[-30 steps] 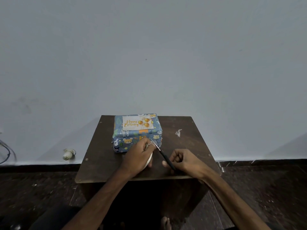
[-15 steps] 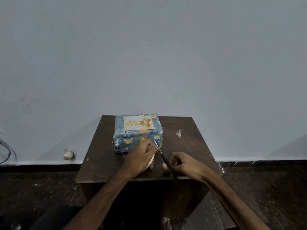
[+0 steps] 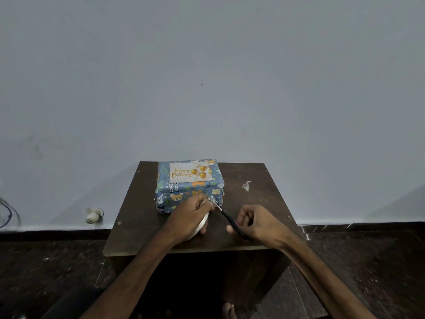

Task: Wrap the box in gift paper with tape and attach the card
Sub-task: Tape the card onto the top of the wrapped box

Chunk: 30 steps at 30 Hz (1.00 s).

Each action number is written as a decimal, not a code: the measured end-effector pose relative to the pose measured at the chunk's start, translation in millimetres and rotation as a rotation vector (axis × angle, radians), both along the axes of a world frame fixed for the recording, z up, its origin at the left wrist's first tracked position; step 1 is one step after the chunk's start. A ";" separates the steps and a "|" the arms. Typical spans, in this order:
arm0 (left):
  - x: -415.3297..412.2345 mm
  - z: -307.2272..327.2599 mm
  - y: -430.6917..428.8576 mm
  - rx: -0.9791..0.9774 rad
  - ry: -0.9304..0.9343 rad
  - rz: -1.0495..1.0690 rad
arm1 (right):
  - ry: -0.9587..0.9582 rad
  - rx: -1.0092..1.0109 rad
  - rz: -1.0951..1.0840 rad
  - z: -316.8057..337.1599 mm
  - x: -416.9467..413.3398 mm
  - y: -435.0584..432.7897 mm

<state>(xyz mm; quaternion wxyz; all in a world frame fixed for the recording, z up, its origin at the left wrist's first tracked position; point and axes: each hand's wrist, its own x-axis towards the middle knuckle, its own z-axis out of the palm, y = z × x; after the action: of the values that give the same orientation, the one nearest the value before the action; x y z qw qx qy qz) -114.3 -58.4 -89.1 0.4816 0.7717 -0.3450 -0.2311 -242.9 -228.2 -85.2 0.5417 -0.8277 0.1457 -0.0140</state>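
A box (image 3: 213, 191) wrapped in blue animal-print paper sits at the back left of the small dark wooden table (image 3: 138, 210). A white "Happy Birthday" card (image 3: 189, 173) with gold balloons lies flat on its top. My left hand (image 3: 188, 217) grips a roll of clear tape (image 3: 202, 223) just in front of the box, with a short strip pulled out at its fingertips. My right hand (image 3: 257, 223) holds black-handled scissors (image 3: 231, 221), their blades reaching the tape strip near the box's front right corner.
A small scrap of tape or paper (image 3: 246, 185) lies on the table's right side. A white object (image 3: 93, 215) and cables (image 3: 9, 212) sit on the floor by the wall at left. A bare toe (image 3: 228, 310) shows below the table.
My right hand has shifted slightly right and back, turning the scissors. My left hand and the tape roll stay in front of the box.
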 end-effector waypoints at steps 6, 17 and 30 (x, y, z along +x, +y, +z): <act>0.4 3.4 2.3 0.055 -0.048 -0.038 | -0.017 0.046 -0.031 -1.0 -1.6 -5.7; 14.7 1.8 22.9 0.160 -0.121 -0.031 | 0.233 -0.727 -0.224 6.4 -17.6 -52.2; 9.4 2.7 15.5 0.065 -0.043 0.035 | 0.371 -1.044 -0.121 11.6 -5.3 -28.9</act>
<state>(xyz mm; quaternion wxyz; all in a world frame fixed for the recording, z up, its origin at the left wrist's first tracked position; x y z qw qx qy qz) -105.0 -42.9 -86.4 0.4529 0.7976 -0.3340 -0.2171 -248.2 -257.1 -73.6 0.0234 -0.9649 0.2598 0.0307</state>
